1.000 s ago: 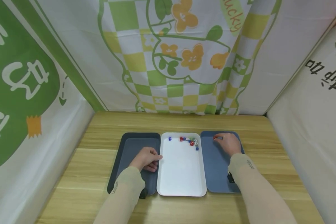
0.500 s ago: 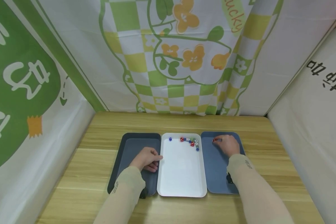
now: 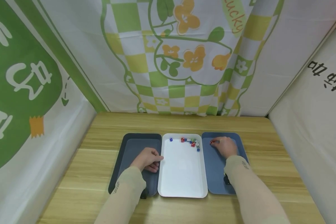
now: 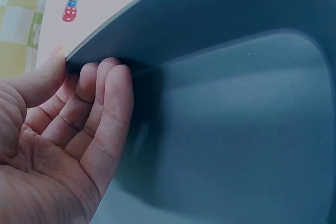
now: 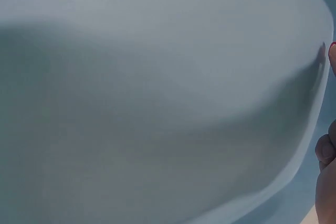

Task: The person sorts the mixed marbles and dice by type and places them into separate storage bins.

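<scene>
A red die (image 3: pixel 211 142) is pinched in the fingertips of my right hand (image 3: pixel 225 147), over the far part of the blue tray (image 3: pixel 215 179). Only a sliver of that hand (image 5: pixel 326 153) shows in the right wrist view. My left hand (image 3: pixel 147 159) grips the rim of the dark tray (image 4: pixel 226 124) where it meets the white tray (image 3: pixel 182 174); its thumb lies over the rim, the other fingers inside. Along the white tray's far right corner lie several small dice, among them a red die (image 3: pixel 193 144) and a blue die (image 3: pixel 198 150).
A lone blue die (image 3: pixel 171 139) lies in the white tray's far left corner. The three trays stand side by side on a wooden table (image 3: pixel 81 174). Printed curtains (image 3: pixel 173 93) hang behind the table, and cloth walls flank it.
My right hand has shifted slightly toward me and left with the red die still pinched. The left hand stays at the rim, and the dice in the white tray lie as before.
</scene>
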{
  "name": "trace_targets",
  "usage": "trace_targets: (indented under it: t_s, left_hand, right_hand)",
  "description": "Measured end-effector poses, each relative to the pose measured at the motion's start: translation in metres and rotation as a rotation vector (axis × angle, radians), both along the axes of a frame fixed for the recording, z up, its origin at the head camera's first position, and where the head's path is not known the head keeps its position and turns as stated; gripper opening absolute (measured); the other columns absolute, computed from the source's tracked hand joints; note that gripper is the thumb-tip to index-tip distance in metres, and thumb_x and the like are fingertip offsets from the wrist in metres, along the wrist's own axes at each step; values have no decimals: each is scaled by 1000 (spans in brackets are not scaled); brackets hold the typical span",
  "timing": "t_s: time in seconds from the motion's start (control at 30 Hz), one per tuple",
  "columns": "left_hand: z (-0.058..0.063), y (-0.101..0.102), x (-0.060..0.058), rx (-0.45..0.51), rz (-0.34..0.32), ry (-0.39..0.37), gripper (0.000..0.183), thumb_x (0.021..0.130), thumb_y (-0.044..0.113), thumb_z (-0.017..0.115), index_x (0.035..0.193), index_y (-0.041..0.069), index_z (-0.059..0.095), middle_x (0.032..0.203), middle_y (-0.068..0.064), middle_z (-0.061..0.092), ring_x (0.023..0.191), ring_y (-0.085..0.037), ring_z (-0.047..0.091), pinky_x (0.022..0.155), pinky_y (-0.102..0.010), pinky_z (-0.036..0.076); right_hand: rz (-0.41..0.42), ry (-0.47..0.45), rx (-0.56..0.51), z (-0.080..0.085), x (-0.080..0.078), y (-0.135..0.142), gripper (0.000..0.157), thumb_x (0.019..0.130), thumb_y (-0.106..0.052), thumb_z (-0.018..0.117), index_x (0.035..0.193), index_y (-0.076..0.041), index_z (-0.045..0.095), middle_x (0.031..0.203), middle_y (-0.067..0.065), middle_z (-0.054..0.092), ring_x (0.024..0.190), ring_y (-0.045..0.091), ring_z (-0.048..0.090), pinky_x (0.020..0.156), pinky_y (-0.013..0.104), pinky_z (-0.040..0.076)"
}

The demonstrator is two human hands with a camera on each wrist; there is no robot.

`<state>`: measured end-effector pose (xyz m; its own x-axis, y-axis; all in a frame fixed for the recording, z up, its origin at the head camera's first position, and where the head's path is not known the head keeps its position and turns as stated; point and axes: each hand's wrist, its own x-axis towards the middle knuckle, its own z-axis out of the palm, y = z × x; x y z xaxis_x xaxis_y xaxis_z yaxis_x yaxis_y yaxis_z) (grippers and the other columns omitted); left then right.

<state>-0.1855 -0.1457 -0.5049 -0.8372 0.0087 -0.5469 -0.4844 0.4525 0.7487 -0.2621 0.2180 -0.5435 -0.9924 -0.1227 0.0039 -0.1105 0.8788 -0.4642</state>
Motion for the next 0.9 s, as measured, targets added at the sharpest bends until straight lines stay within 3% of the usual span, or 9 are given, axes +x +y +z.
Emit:
trace_targets:
  t_s: [0.57,0.9]
  left_hand:
    - [1,0,1,-1,-3,0,17,96,18,73,94,4,63,78,-12,65,64,-21,67,60,-35,63]
    - [-2,0,-3,0,4,-18,18,96,18,74,93,4,63,78,-12,65,64,-21,67,59,-35,63]
  right_hand:
    - [12,-41,28,-1,1,-3,22,94,-20,75,113,-10,79,118,15,74,109,39,68,92,55,55]
    - [14,-20,-26,1,2,0,26,94,-21,75,116,-7,77,120,15,73,111,39,68,95,55,54]
